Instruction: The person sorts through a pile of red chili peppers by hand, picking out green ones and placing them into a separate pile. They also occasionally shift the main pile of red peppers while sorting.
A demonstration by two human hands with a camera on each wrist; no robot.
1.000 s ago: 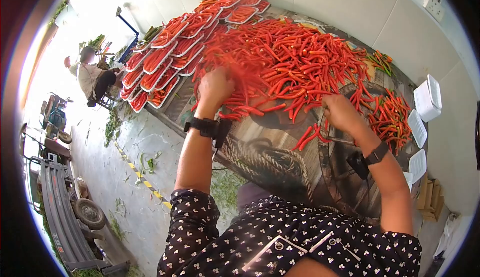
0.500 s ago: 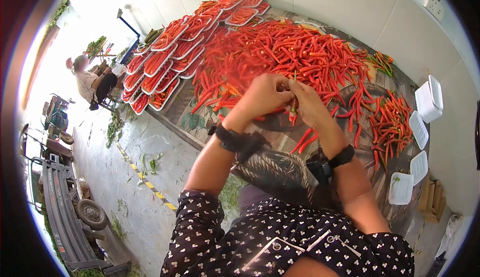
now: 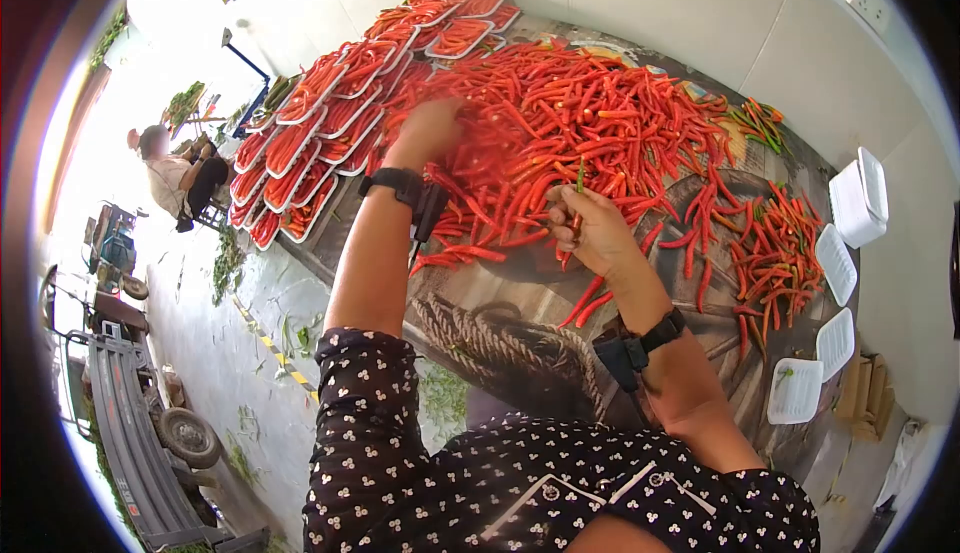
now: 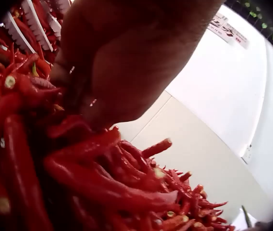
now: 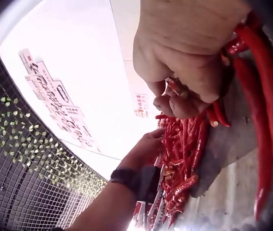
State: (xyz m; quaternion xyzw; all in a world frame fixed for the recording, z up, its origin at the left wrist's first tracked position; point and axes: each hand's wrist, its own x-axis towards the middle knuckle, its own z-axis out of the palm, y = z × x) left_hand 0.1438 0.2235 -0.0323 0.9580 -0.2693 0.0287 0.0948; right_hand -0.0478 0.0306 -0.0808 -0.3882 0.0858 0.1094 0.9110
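A large heap of red chili peppers (image 3: 600, 113) covers the middle of the table. My left hand (image 3: 432, 131), blurred, reaches over its left part; in the left wrist view the hand (image 4: 131, 62) is down among red peppers (image 4: 98, 178), its fingertips hidden. Whether it grips one cannot be told. At the heap's near edge, my right hand (image 3: 598, 233) has its fingers curled round a pepper with a green stem (image 3: 580, 175). The right wrist view shows that hand (image 5: 184, 62) pinching a short red pepper piece (image 5: 175, 86).
Stacked white trays of peppers (image 3: 295, 143) stand at the table's left. A smaller pepper pile (image 3: 780, 253), flat white trays (image 3: 796, 391) and a tray stack (image 3: 858, 196) are at the right. A seated person (image 3: 175, 173) and a cart (image 3: 115, 423) are beyond the left side.
Half a second ago both hands met over the near edge of the heap. The left hand has since moved away to the heap's left part; the right remains near the front with a pepper.
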